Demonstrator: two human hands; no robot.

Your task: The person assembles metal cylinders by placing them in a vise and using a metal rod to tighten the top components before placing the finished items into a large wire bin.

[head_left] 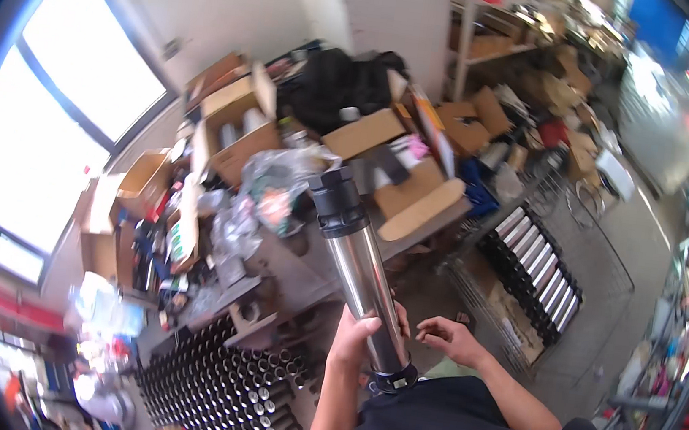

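Observation:
A shiny metal cylinder with black fittings on both ends stands tilted in front of my body, its upper end leaning away to the left. My left hand is wrapped round its lower part, with the thumb across the front and fingertips showing on the far side. The lower black fitting is against or just over my dark shirt; I cannot tell which. To the right of the cylinder, my right hand is held apart from it, fingers loosely bent and spread, with nothing visible in them.
Ahead is a cluttered workbench with cardboard boxes and plastic bags. A wire cage holding several similar cylinders is at right. Rows of dark tubes lie below the bench at left.

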